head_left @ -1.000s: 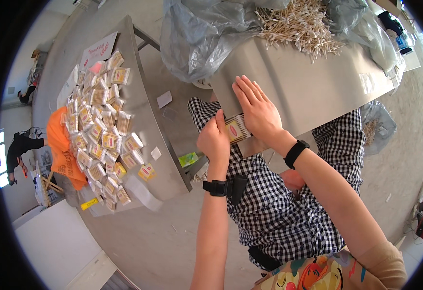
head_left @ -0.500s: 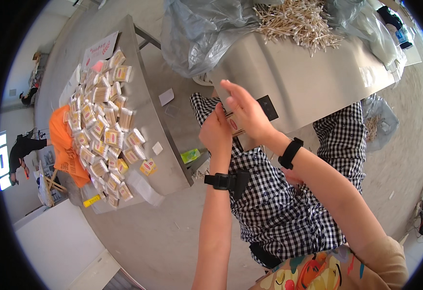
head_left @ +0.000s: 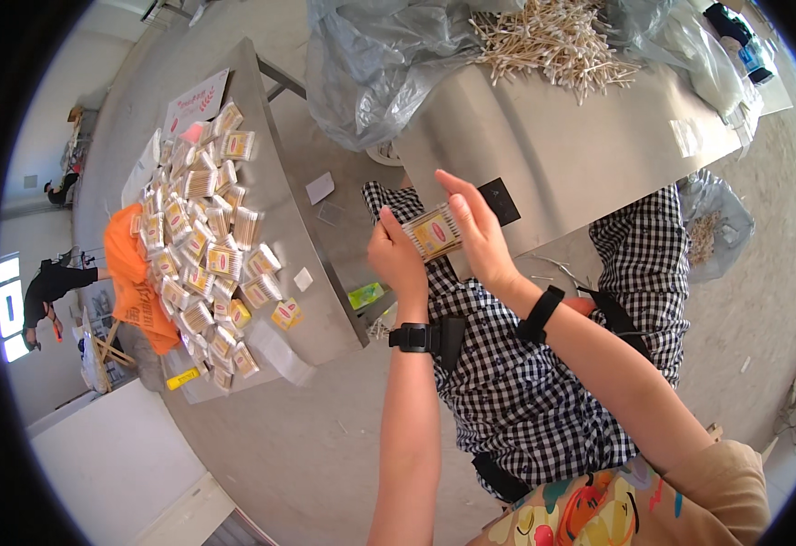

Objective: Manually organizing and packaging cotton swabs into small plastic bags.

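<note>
We are holding a small clear swab packet (head_left: 432, 232) above the desk (head_left: 562, 155), left hand (head_left: 398, 259) and right hand (head_left: 475, 227) fingers grasping it; closing seems in hand, needing firm, even pressure next

Two grey metal surfaces stand on a pale concrete floor (head_left: 325, 455). The left surface (head_left: 279, 196) carries a dense spread of small clear packets of cotton swabs (head_left: 197, 246) with yellow and red labels, a few white slips of paper (head_left: 319, 187), and a printed sheet (head_left: 193, 98) at its far end. An orange cloth (head_left: 134, 282) hangs over its left edge. The right surface (head_left: 580, 146) holds a loose heap of cotton swabs (head_left: 548, 36), crumpled clear plastic bags (head_left: 370, 64), and a small black square (head_left: 498, 200) near its front edge.
</note>
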Tool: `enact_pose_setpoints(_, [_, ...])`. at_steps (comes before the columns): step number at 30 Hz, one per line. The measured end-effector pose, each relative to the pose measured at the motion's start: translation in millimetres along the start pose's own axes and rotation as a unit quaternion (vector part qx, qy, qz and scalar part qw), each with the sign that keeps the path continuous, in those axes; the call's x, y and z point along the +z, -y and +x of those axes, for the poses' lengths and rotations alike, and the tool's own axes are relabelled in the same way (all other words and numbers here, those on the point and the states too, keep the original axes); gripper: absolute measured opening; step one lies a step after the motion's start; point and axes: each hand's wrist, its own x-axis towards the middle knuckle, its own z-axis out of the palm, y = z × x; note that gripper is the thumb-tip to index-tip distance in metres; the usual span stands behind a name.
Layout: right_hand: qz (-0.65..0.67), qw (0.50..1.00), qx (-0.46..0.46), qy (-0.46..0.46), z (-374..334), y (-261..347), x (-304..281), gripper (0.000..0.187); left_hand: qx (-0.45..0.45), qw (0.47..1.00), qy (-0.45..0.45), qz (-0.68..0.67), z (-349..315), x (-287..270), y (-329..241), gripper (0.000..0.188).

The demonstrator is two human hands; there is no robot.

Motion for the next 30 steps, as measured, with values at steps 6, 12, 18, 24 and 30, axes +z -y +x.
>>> enact_pose_setpoints(6, [0.014, 1.0, -0.001, -0.008, 5, 6, -6, 0.053, -0.011, 1.0, 0.008, -0.004, 2, -2, 4, 0.058])
enact_pose_setpoints(12, [-0.299, 0.918, -0.228, -0.124, 52, 2, -115, 0.038, -0.045, 0.994, -0.008, -0.102, -3, 0, 6, 0.059])
enact_pose_setpoints(18, [-0.508, 0.81, -0.181, -0.231, 80, 14, -199, 0.037, -0.022, 0.994, -0.007, -0.11, -3, -6, 16, 0.041])
enact_pose_setpoints(24, [-0.568, 0.794, -0.181, -0.117, 107, 23, -206, 0.042, 0.103, 0.977, -0.138, -0.126, -34, -1, -32, 0.025])
enact_pose_setpoints(30, [-0.589, 0.771, -0.181, -0.163, 101, 11, -210, 0.045, 0.209, 0.961, 0.141, -0.112, -55, 46, -102, 0.028])
